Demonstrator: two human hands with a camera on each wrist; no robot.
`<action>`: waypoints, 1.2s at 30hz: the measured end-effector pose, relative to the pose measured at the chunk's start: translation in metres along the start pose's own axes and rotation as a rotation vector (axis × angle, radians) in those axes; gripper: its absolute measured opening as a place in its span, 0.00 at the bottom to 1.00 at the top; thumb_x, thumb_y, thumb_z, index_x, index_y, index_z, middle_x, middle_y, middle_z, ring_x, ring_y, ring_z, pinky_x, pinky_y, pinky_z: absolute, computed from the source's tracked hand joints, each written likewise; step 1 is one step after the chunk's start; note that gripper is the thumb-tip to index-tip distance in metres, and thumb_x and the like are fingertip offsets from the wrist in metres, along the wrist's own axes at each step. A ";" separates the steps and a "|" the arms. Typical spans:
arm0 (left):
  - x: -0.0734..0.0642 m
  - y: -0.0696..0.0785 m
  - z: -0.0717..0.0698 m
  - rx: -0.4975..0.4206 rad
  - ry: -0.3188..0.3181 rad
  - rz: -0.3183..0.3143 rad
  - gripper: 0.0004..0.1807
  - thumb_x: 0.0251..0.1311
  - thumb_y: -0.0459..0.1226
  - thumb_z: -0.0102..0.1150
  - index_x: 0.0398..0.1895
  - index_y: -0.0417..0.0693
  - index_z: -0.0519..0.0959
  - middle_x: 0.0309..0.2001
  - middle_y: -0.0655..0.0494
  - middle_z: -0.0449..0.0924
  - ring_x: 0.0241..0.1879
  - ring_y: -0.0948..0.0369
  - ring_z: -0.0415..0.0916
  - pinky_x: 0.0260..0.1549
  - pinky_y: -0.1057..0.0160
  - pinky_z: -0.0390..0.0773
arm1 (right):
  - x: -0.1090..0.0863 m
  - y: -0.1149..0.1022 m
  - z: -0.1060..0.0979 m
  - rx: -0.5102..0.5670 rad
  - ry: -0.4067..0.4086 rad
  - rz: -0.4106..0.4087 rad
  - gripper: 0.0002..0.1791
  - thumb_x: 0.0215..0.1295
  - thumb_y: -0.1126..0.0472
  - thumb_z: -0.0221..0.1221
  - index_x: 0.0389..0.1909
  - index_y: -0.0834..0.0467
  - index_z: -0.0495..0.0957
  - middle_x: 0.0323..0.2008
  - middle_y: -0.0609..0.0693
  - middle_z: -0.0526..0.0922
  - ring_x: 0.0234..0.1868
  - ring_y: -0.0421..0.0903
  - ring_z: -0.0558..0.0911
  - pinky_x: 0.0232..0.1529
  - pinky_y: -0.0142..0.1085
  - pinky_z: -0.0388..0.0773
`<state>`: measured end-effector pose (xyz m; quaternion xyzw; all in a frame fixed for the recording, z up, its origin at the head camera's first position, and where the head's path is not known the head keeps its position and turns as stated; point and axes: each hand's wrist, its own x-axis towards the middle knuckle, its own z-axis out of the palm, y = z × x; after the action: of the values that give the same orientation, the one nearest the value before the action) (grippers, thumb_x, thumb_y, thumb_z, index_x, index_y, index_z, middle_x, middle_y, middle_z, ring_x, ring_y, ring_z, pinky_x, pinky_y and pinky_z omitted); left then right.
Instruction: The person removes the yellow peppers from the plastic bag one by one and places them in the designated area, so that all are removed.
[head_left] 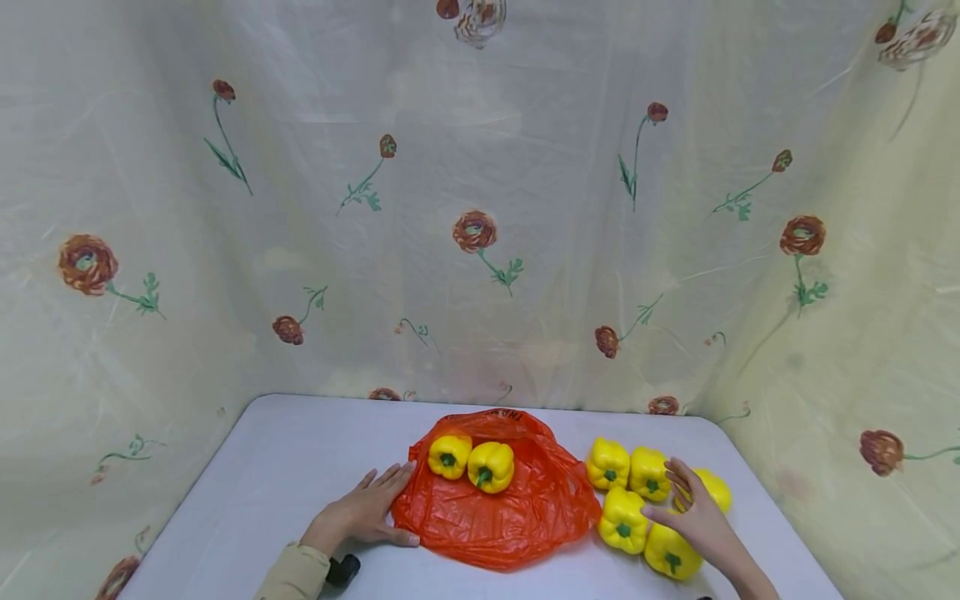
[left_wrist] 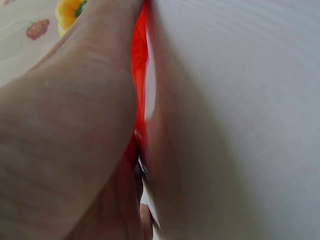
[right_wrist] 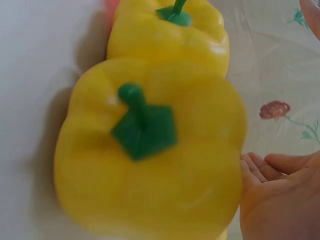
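Observation:
A red plastic bag (head_left: 498,529) lies spread on the white table. Two yellow bell peppers (head_left: 491,467) with green stems sit side by side within the bag's outline, toward its back. My left hand (head_left: 363,510) lies with fingers extended at the bag's left edge, fingertips and thumb right at the plastic. Over to the right, several more yellow bell peppers (head_left: 623,521) stand in a cluster. Above that cluster is my right hand (head_left: 697,521), thumb and fingers apart, partly covering the peppers behind it. A pepper (right_wrist: 150,185) fills the right wrist view, beside the palm.
The white table (head_left: 315,433) has rounded back corners. A pale curtain (head_left: 555,275) printed with flowers surrounds it at the back and both sides. By my left wrist there is a small black object (head_left: 343,572).

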<state>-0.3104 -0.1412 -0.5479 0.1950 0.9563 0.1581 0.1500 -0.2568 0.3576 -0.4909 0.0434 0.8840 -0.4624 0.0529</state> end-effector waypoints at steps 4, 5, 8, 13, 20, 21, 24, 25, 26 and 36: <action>0.000 -0.001 0.000 -0.003 -0.002 0.002 0.66 0.41 0.72 0.62 0.77 0.50 0.45 0.77 0.52 0.50 0.76 0.52 0.45 0.74 0.43 0.44 | 0.002 -0.011 0.007 0.001 -0.005 -0.018 0.58 0.60 0.45 0.65 0.75 0.63 0.35 0.74 0.68 0.46 0.73 0.65 0.50 0.71 0.58 0.55; 0.001 -0.001 0.001 -0.004 -0.003 0.003 0.66 0.41 0.72 0.62 0.77 0.50 0.46 0.77 0.52 0.50 0.76 0.52 0.45 0.74 0.43 0.44 | 0.003 -0.013 0.010 0.002 -0.009 -0.021 0.58 0.60 0.45 0.65 0.75 0.63 0.36 0.73 0.67 0.46 0.73 0.65 0.51 0.71 0.58 0.55; 0.003 -0.003 0.002 -0.008 -0.009 0.005 0.66 0.41 0.72 0.61 0.78 0.50 0.45 0.77 0.52 0.49 0.77 0.52 0.44 0.74 0.43 0.43 | 0.006 -0.020 0.018 0.007 -0.013 -0.027 0.57 0.58 0.44 0.65 0.75 0.62 0.39 0.73 0.66 0.49 0.73 0.64 0.53 0.71 0.58 0.57; 0.004 -0.005 0.002 -0.013 -0.010 0.009 0.66 0.40 0.73 0.60 0.78 0.51 0.45 0.77 0.53 0.49 0.77 0.52 0.43 0.74 0.42 0.42 | 0.014 -0.030 0.034 0.007 -0.007 -0.036 0.58 0.53 0.40 0.68 0.74 0.59 0.44 0.73 0.62 0.53 0.72 0.62 0.56 0.71 0.56 0.58; 0.002 -0.004 0.001 -0.005 0.000 0.025 0.66 0.41 0.72 0.61 0.78 0.50 0.45 0.77 0.52 0.49 0.77 0.51 0.44 0.74 0.43 0.43 | 0.025 -0.044 0.054 0.033 -0.028 -0.081 0.53 0.56 0.46 0.68 0.73 0.59 0.47 0.71 0.62 0.57 0.72 0.62 0.59 0.69 0.56 0.63; 0.001 -0.004 0.000 -0.004 0.002 0.028 0.65 0.41 0.72 0.61 0.77 0.50 0.45 0.77 0.51 0.49 0.76 0.51 0.44 0.74 0.43 0.43 | 0.026 -0.046 0.056 0.047 -0.034 -0.088 0.52 0.56 0.47 0.68 0.73 0.58 0.47 0.72 0.61 0.57 0.72 0.62 0.59 0.69 0.56 0.63; 0.001 -0.004 0.000 -0.001 0.004 0.033 0.65 0.42 0.71 0.61 0.77 0.49 0.45 0.77 0.51 0.49 0.76 0.51 0.45 0.74 0.42 0.44 | 0.030 -0.053 0.063 0.082 -0.046 -0.106 0.52 0.55 0.47 0.69 0.73 0.57 0.48 0.72 0.61 0.57 0.72 0.63 0.59 0.68 0.56 0.63; 0.001 -0.004 0.001 -0.001 0.004 0.033 0.65 0.42 0.71 0.61 0.77 0.49 0.45 0.77 0.51 0.49 0.76 0.51 0.45 0.74 0.42 0.44 | 0.031 -0.055 0.066 0.089 -0.049 -0.109 0.53 0.54 0.46 0.69 0.73 0.57 0.49 0.72 0.60 0.58 0.72 0.62 0.59 0.68 0.56 0.64; 0.001 -0.004 0.001 -0.001 0.003 0.033 0.65 0.42 0.72 0.61 0.77 0.49 0.45 0.77 0.51 0.49 0.76 0.51 0.45 0.74 0.42 0.44 | 0.033 -0.057 0.069 0.093 -0.050 -0.111 0.53 0.53 0.45 0.70 0.73 0.57 0.50 0.72 0.60 0.58 0.72 0.62 0.59 0.68 0.55 0.64; 0.003 -0.005 0.002 -0.005 -0.005 0.031 0.65 0.42 0.73 0.60 0.77 0.50 0.45 0.77 0.52 0.49 0.77 0.51 0.44 0.74 0.42 0.43 | 0.046 -0.076 0.099 0.088 -0.047 -0.098 0.56 0.44 0.40 0.73 0.71 0.55 0.56 0.68 0.58 0.65 0.67 0.58 0.68 0.62 0.51 0.74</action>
<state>-0.3141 -0.1437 -0.5519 0.2099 0.9523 0.1624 0.1505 -0.3064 0.2339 -0.4917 -0.0085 0.8625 -0.5037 0.0488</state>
